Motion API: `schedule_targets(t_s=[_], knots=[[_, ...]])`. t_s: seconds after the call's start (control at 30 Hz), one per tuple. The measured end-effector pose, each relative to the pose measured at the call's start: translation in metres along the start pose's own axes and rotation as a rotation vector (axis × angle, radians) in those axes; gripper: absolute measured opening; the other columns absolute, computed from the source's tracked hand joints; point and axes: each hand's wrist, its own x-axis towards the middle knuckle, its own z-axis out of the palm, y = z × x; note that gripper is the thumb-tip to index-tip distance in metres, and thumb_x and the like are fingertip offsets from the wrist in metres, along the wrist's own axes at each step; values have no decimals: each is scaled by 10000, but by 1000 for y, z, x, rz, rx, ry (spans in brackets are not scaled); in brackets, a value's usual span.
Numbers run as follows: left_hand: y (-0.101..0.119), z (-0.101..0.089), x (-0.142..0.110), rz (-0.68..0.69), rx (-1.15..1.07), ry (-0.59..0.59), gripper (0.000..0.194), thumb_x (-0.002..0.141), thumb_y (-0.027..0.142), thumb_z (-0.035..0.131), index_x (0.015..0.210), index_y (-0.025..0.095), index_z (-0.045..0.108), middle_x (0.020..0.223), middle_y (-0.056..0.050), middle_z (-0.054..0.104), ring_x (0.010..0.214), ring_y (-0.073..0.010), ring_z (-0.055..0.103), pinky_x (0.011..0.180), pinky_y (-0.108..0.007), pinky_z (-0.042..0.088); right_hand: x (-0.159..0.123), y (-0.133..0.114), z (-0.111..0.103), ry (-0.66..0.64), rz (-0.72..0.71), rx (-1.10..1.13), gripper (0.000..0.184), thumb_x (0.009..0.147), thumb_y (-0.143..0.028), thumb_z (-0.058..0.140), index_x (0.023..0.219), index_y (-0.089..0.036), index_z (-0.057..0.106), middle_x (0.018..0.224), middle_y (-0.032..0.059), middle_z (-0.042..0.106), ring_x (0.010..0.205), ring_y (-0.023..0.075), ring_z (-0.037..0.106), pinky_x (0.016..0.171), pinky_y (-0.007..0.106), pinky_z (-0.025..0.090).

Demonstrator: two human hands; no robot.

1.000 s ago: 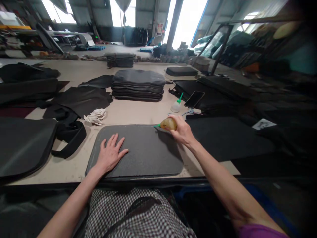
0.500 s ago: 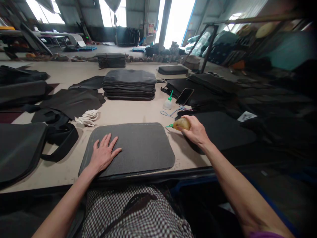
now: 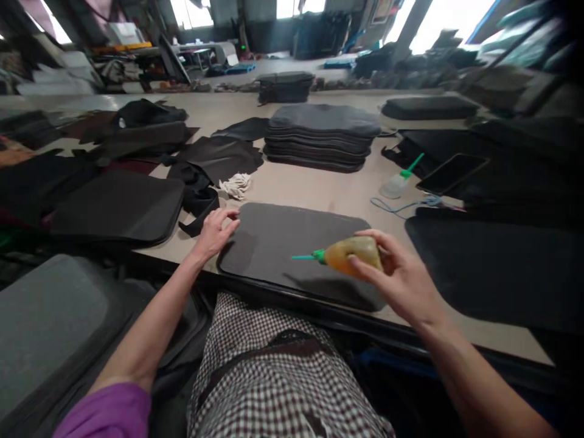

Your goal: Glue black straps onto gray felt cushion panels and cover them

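A dark grey rounded panel (image 3: 274,243) lies flat on the table in front of me. My left hand (image 3: 216,232) is at its left edge, fingers slightly bent and thumb apart, holding nothing. Over the panel's right part, my right hand (image 3: 401,274) grips a squeeze bottle (image 3: 349,257) of amber liquid. Its thin green nozzle points left above the panel, and a shadow falls below it. Beyond, to the right, a second, whitish squeeze bottle (image 3: 396,184) with a green nozzle stands on the table.
A stack of dark panels (image 3: 322,139) sits behind the work. Further left are a crumpled white cloth (image 3: 236,185), black straps (image 3: 194,188) and more dark panels (image 3: 118,207). A phone (image 3: 452,174), a blue cord (image 3: 401,207) and a dark panel (image 3: 497,267) lie right.
My view has turned left. My left hand has gone from lying spread on the panel to its left edge. The squeeze bottle has moved from the far right corner to above the panel.
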Motion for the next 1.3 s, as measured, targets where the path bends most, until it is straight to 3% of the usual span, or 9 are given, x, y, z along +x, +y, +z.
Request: schedule_targets(t_s=[0.1,0.27,0.4,0.5,0.7,1.0,1.3], knots=[[-17,-20,-19,-32,27,-19,235,975,389,576,1077,218,701,984,-37,683,971,-203,592,963,-358,429,3,-18,52,-160,-167,3,393,887,-476,715,1228,-317,603,1077,70,674,907,284,671,766,461,604],[-27,-12,-52,-4,93,-162,176,950,387,628,971,243,728,971,-29,685,1005,-213,580,1016,-407,349,17,-46,120,-265,-348,-12,330,932,-387,663,1229,-293,554,1061,64,625,935,260,633,832,439,568],[-22,-1,-63,40,144,-214,159,951,371,635,996,251,729,996,-35,654,1076,-225,569,1080,-462,276,24,-56,148,-345,-418,-50,368,928,-369,660,1259,-283,525,1072,71,594,930,260,627,824,432,565],[-21,2,-64,35,174,-233,138,941,365,655,983,248,714,1007,-36,645,1089,-228,557,1096,-475,260,26,-60,152,-382,-451,-96,373,929,-360,650,1267,-272,519,1095,80,587,939,261,622,824,431,565],[-28,5,-61,14,188,-225,159,904,369,713,937,221,666,1026,-43,634,1080,-236,546,1070,-466,283,26,-59,120,-386,-452,-152,361,905,-290,606,1254,-257,522,1087,87,599,942,266,623,833,446,556],[-38,10,-61,15,266,-221,218,887,428,717,922,225,647,1029,-63,633,1063,-271,531,966,-422,347,6,-33,32,-385,-354,-281,406,876,-216,613,1269,-259,519,1149,82,611,1013,258,626,848,406,543],[-46,11,-56,25,328,-266,263,888,491,656,931,231,659,1039,-72,657,1056,-274,548,941,-401,373,-29,2,-51,-251,-206,-389,423,878,-254,652,1290,-259,559,1223,83,648,1084,285,648,911,412,534]])
